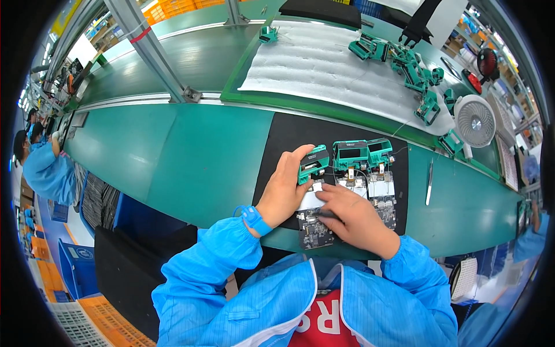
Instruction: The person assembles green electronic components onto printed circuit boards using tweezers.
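Observation:
My left hand [284, 184] is closed on a green plastic frame [314, 164] with a dark top, at the upper end of a circuit board [316, 232]. That board lies on a black mat, with a white patch near its top. Over its right side my right hand [354, 217] is bent, fingertips at the white patch; a dark blur shows between thumb and fingers, too unclear to name. To the right, two more green frames [351, 151] [380, 150] stand at the upper ends of two other boards [352, 184] [383, 199], with thin wires around them.
Metal tweezers [429, 182] lie right of the black mat [282, 139]. Beyond a green rail, white foam sheeting [324, 63] carries several green frames [407, 68]. A white fan [475, 120] stands at right. Blue bins [78, 269] are at lower left; a co-worker [49, 168] is at far left.

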Available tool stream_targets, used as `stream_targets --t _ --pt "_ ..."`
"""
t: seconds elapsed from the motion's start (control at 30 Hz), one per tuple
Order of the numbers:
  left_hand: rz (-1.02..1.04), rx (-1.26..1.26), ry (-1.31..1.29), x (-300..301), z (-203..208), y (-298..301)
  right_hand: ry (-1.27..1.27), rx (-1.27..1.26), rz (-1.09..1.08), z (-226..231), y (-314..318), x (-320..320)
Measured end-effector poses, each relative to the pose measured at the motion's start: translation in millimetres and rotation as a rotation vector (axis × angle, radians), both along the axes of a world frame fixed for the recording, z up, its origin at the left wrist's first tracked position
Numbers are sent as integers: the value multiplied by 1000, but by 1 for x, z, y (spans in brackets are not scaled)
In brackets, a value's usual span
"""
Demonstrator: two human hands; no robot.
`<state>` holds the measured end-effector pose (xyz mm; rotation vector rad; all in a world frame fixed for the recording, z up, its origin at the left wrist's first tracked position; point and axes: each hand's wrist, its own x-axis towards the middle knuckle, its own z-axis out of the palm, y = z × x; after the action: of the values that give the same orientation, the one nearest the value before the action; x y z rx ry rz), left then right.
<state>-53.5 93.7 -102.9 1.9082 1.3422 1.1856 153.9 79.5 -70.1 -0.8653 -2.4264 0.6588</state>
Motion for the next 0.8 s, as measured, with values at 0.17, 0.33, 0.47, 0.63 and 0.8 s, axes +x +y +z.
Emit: stream_targets --t 0.17,0.33,0.47,0.63,0.8 --pt "-53 -28 -79 -5 0 1 3 163 -62 9 28 -6" --pt "-61 -38 -75 -7 2 4 -127 299 -9 7 34 -19" --pt "-68 -55 -82 -9 2 4 -219 377 -1 3 37 -26" --pt "-64 -17 -69 -10 6 2 -244 421 12 9 34 -31" --pt "-54 8 -79 -9 5 3 -250 426 -5 5 33 -29"
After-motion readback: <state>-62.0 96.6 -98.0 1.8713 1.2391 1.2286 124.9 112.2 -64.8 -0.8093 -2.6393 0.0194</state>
